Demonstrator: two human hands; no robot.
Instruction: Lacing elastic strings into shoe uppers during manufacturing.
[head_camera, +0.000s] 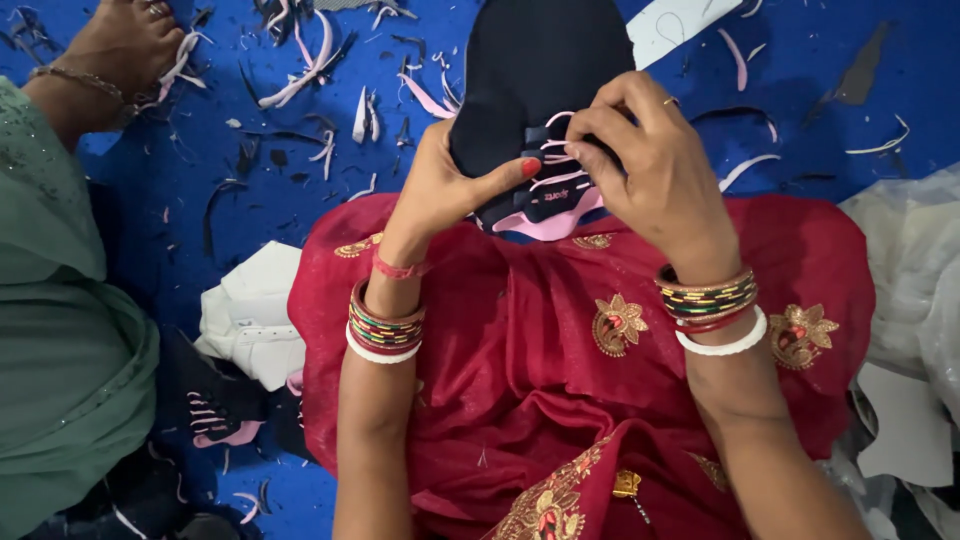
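Note:
A black shoe upper (535, 60) with pink trim and pink laces is held up over my red embroidered lap (520, 340). My left hand (440, 185) grips its left edge, thumb pressed across the laced part. My right hand (655, 165) covers its right side, fingers curled on the pink laces. Both wrists carry stacked bangles.
A blue floor sheet (180, 170) is littered with pink, white and black offcuts. Another black and pink shoe upper (215, 415) and a white piece (250, 315) lie at my left. A person in green (60, 350) sits there, foot (120, 45) forward. Clear plastic (910, 270) lies at right.

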